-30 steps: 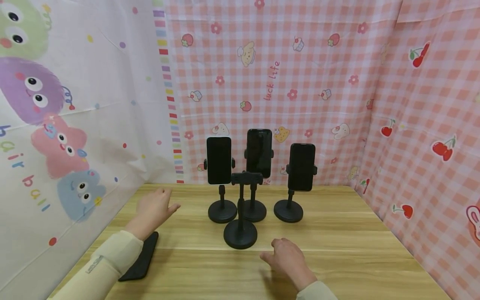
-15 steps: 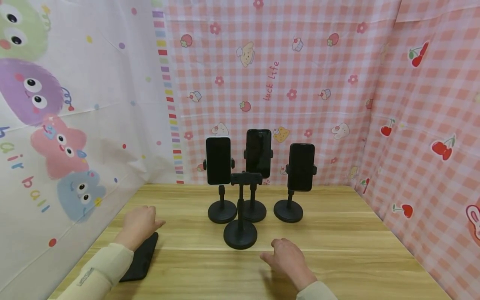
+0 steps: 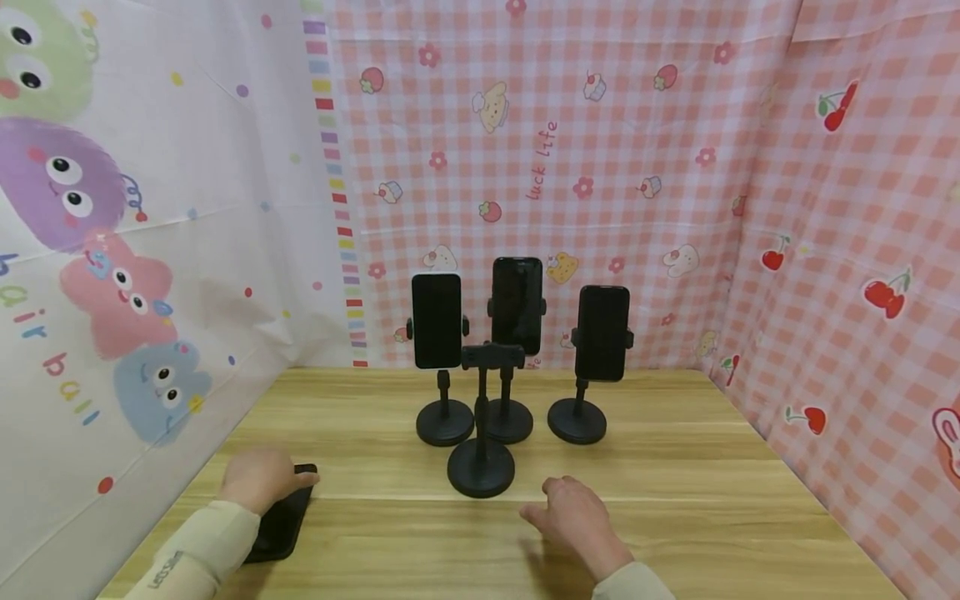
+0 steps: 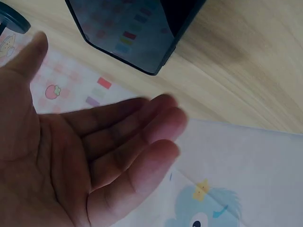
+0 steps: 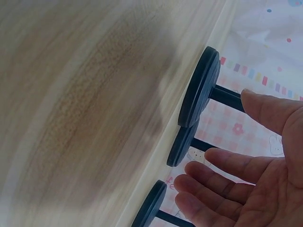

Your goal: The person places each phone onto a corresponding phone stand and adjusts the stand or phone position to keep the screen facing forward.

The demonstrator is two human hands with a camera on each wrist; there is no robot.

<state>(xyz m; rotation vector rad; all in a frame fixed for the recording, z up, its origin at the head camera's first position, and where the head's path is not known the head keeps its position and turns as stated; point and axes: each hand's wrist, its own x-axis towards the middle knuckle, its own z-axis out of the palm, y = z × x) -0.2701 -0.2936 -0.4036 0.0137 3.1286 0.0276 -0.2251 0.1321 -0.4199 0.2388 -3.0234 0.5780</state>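
Over a black smartphone [image 3: 283,527] lying flat on the table's left side, my left hand [image 3: 258,481] hovers and covers the phone's far left part. The left wrist view shows that hand's fingers [image 4: 142,130] loosely bent, with the thumb spread away and a gap to the phone's glossy screen [image 4: 130,35]. My right hand [image 3: 576,523] is held above the table, front right of an unloaded black phone stand [image 3: 481,468]. Its fingers [image 5: 213,187] are relaxed and hold nothing.
Behind the unloaded stand, three black stands carry upright phones: a left phone [image 3: 437,321], a middle phone [image 3: 517,292] and a right phone [image 3: 603,333]. Patterned cloth [image 3: 600,150] hangs along the back and both sides of the wooden table [image 3: 675,483].
My left hand has come down and toward me, from beyond the lying phone to just over it. The right hand, stands and phones keep their places.
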